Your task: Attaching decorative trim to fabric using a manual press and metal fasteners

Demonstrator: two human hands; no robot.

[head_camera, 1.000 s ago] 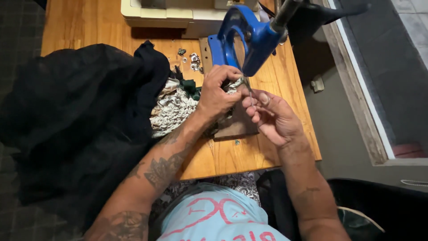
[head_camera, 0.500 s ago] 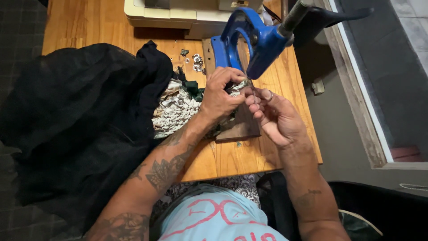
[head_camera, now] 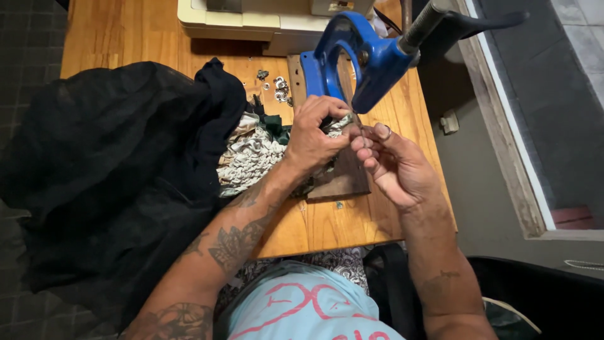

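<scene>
Mid-frame, left hand pinches patterned cloth under the blue press; right hand, fingers together, should steady it.

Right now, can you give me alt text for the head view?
Both hands, left hand and right hand, pinch patterned cloth under a blue hand press on a wooden table. Black fabric is heaped at left.
</scene>
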